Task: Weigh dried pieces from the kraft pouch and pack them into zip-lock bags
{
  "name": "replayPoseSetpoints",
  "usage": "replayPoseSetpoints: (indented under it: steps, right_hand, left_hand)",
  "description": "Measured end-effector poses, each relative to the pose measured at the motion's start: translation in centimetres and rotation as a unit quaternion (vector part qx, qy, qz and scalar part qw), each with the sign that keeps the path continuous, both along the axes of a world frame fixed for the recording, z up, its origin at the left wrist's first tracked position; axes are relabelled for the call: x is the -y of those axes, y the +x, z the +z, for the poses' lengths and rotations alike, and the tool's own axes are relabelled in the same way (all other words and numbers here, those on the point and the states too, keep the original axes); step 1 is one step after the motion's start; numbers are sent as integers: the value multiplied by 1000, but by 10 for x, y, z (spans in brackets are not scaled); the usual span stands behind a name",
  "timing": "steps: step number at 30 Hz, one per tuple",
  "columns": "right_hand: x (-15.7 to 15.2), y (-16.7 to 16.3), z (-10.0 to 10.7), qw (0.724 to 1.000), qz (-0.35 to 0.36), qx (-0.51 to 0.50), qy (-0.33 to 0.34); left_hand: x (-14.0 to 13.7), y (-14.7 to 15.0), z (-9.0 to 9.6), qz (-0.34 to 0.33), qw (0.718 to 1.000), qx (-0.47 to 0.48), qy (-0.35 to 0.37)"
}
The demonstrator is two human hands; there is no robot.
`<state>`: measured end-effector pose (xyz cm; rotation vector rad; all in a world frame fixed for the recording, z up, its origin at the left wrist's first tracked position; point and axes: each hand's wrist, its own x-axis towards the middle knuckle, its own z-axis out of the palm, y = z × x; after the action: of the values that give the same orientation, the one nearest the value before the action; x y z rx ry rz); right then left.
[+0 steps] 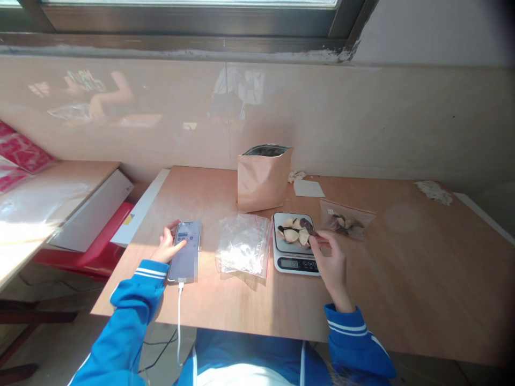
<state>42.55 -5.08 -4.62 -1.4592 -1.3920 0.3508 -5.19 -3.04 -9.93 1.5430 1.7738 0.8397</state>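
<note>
Daylight glare on plastic bags (pixel 243 244) left of the scale (pixel 298 264), sun-bleached side table (pixel 14 249) farther left, reflections on the wall (pixel 193 112) beyond it, dark edge far right.

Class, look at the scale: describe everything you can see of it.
The scale is low and white, its squarish platform greyish, perhaps metal, with a dark rim. Along its near side are a display with digits, too small to read surely, and a black strip of buttons. It sits flat on the table, right of the clear bags. Pale and dark pieces lie heaped on it. The right hand holds a dark piece at its right side; whether the hand touches the scale is unclear.
</note>
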Motion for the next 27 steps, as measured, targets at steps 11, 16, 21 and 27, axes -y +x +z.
replayPoseSetpoints:
  steps: [11,16,21,27]
  right_hand:
    - [-10,-4,6,999,9,41,21]
    - [-26,9,5,986,-10,149,80]
    - [-28,24,-11,983,-24,178,33]
    - [-20,23,-24,984,57,170,-4]
  left_hand:
    - [5,8,20,27,982,181,-42]
    - [2,15,21,85,973,212,-27]
    - [5,12,21,82,977,196,-23]
    - [9,11,15,44,983,178,-18]
